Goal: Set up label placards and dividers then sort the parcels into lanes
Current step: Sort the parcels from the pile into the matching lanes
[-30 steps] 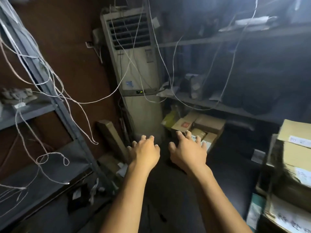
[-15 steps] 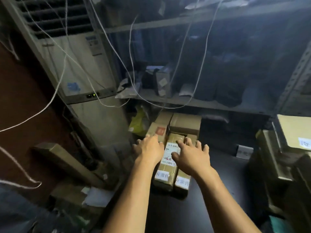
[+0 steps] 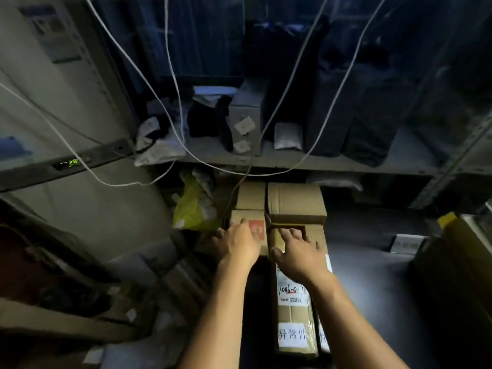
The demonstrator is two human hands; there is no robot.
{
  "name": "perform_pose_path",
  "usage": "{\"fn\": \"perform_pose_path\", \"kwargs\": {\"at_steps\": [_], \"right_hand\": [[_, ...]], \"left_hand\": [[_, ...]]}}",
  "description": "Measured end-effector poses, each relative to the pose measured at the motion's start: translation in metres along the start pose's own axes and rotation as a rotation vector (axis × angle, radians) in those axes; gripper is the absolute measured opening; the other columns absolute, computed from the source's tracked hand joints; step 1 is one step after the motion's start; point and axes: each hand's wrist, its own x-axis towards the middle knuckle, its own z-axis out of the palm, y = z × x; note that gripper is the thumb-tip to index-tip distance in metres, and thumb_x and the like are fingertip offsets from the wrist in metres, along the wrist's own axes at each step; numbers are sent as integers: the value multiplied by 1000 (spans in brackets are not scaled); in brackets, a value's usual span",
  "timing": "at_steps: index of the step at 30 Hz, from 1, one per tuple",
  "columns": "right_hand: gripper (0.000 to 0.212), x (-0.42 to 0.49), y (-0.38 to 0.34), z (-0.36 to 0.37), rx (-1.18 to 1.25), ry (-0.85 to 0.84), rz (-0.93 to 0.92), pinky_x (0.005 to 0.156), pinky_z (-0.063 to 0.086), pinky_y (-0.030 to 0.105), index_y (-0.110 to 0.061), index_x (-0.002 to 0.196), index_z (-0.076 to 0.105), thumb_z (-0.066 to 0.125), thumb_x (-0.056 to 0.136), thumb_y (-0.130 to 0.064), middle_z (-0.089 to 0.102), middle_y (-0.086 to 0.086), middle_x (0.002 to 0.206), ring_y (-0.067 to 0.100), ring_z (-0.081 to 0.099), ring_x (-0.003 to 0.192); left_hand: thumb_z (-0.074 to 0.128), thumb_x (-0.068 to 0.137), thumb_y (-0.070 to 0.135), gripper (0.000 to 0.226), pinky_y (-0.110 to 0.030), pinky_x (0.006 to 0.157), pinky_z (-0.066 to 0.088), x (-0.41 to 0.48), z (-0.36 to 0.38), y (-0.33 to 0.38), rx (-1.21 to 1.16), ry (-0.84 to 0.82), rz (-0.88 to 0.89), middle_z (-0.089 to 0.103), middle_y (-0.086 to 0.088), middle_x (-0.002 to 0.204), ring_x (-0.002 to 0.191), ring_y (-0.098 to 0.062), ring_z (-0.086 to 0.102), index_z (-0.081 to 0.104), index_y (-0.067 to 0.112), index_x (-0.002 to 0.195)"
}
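Head view, looking down into a dim storeroom corner. Largest at left stands a pale air-conditioner cabinet (image 3: 66, 115); a grey metal shelf rack (image 3: 332, 165) spans the far side, its lower board loaded with dark bundles and small tagged packets, and white cords (image 3: 170, 75) hang in loops in front of both. Below the rack lies a dark floor (image 3: 372, 288), with a brown carton (image 3: 458, 262) at the right edge. The parcels, the task's things, sit in a tight cluster on the floor at centre, partly under the rack: a wide box (image 3: 295, 201) at the far right of the cluster, a small plain box (image 3: 250, 195) touching its left side, a red-marked box (image 3: 257, 231) just nearer, and a long labelled parcel (image 3: 292, 315) running toward the viewer, bearing white labels and handwriting. A yellow bag (image 3: 191, 206) lies just left of the cluster. The left hand (image 3: 239, 242) rests palm-down on the red-marked box, fingers spread apart and not closed round it. The right hand (image 3: 298, 254) rests palm-down on the far end of the long labelled parcel, fingers likewise splayed and fairly straight. Smallest, a green display (image 3: 70, 163) glows on the cabinet's dark band.
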Motion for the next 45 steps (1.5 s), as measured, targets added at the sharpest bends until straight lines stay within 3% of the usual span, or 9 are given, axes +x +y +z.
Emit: {"fn": "perform_pose_path", "kwargs": {"at_steps": [6, 10, 18, 21, 25, 29, 32, 35, 45], "right_hand": [[42, 36, -13, 31, 129, -88, 37, 115, 28, 55, -28, 135, 43, 39, 99, -49, 53, 5, 145, 33, 44, 136], [56, 41, -19, 48, 185, -150, 39, 116, 25, 50, -19, 152, 30, 44, 102, -40, 54, 11, 145, 31, 40, 140], [72, 34, -26, 58, 315, -111, 53, 123, -6, 52, -19, 163, 8, 42, 103, -40, 40, 5, 160, 20, 19, 154], [67, 28, -28, 54, 272, -95, 39, 122, -12, 52, -19, 161, 17, 42, 103, -39, 51, 4, 151, 22, 35, 148], [45, 16, -27, 63, 244, -52, 42, 121, -14, 48, -16, 143, 36, 39, 102, -36, 74, 6, 112, 23, 61, 122], [33, -1, -27, 66, 234, 17, 112, 124, 11, 44, -14, 119, 58, 37, 102, -33, 75, 9, 97, 28, 68, 105], [29, -11, -27, 66, 281, 53, 206, 93, 50, 40, -15, 106, 65, 43, 98, -33, 73, 10, 99, 33, 66, 97], [28, -11, -30, 62, 349, 87, 249, 81, 52, 38, -18, 112, 64, 44, 98, -31, 71, 10, 105, 34, 65, 100], [50, 7, -59, 67, 708, -56, 314, 99, 52, 50, -16, 134, 45, 47, 92, -44, 66, 14, 126, 34, 64, 113]], "left_hand": [[46, 101, 36, 53, -55, 115, 30, 40, 23, -13, 21, -104, -11, 34, -11, 155, 140, -41, 34, 37, 25, 152], [49, 100, 38, 62, -56, 115, 29, 52, 37, -19, -30, -148, -17, 28, -13, 157, 139, -43, 34, 26, 24, 156], [50, 102, 33, 65, -49, 113, 34, 56, 49, -15, -79, -182, -31, 4, -11, 165, 142, -43, 32, 20, 24, 159], [49, 103, 32, 64, -49, 112, 36, 50, 48, -16, -70, -187, -31, 2, -9, 166, 143, -43, 29, 19, 26, 159], [50, 102, 30, 61, -49, 114, 37, 39, 53, -25, -85, -179, -21, 10, -11, 164, 140, -44, 33, 25, 25, 158], [52, 100, 28, 56, -43, 111, 36, 19, 58, -36, -89, -161, -14, 21, -15, 160, 136, -39, 42, 35, 20, 153], [49, 100, 26, 50, -40, 106, 39, 10, 62, -49, -79, -92, 2, 34, -15, 151, 130, -34, 49, 41, 17, 148], [45, 102, 25, 56, -43, 105, 39, 17, 60, -63, -160, -36, -64, 33, -16, 153, 131, -35, 48, 29, 19, 156], [35, 105, 35, 54, -42, 97, 43, 35, 77, -66, -281, -116, -174, 58, -24, 135, 124, -42, 53, 29, 13, 155]]}}
